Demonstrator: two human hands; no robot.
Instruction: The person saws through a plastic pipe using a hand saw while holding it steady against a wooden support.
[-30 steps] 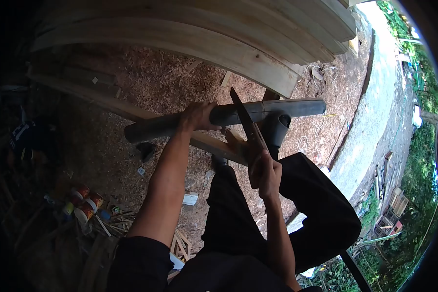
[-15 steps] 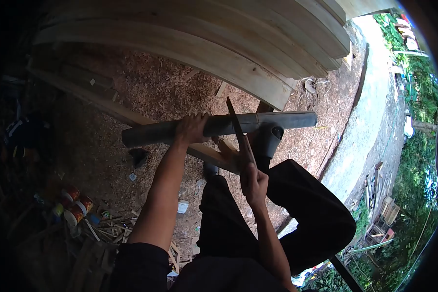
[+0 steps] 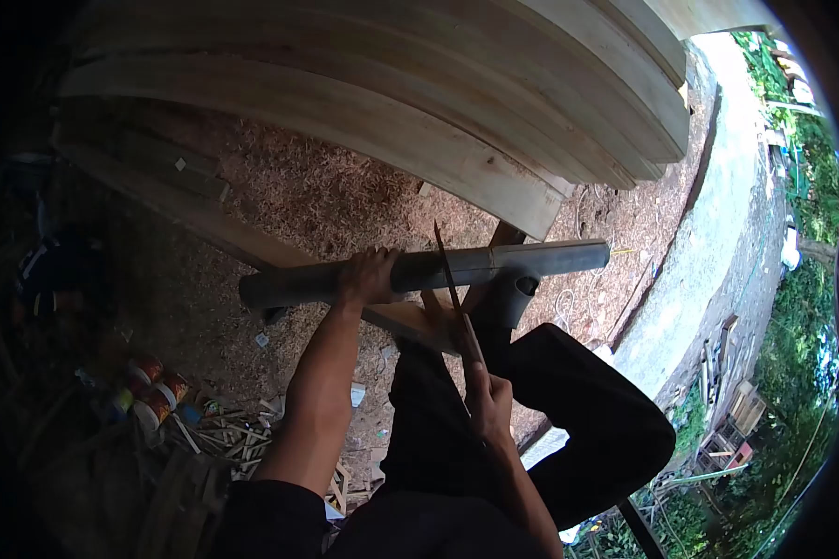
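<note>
A long grey pipe (image 3: 438, 270) lies crosswise over a wooden beam. My left hand (image 3: 368, 276) is closed over the pipe left of its middle, fingers wrapped across the top. In my right hand (image 3: 490, 402) is the handle of a handsaw (image 3: 451, 284), its narrow blade tapering upward and seen nearly edge-on. The blade crosses the pipe between my left hand and my grey shoe (image 3: 507, 301); its teeth are too small to make out. That shoe is against the pipe's near side, with my knee bent.
Stacked long planks (image 3: 373, 102) stretch across the top. Under the pipe a wooden beam (image 3: 252, 244) runs diagonally. Wood shavings (image 3: 326, 177) cover the ground. Red cans (image 3: 158, 401) and scrap wood sticks (image 3: 228, 443) lie at lower left. A concrete strip (image 3: 685, 307) runs along the right.
The saw blade has slid down toward me across the pipe, with my right hand drawn back. My left hand keeps its hold. The whole view has shifted slightly.
</note>
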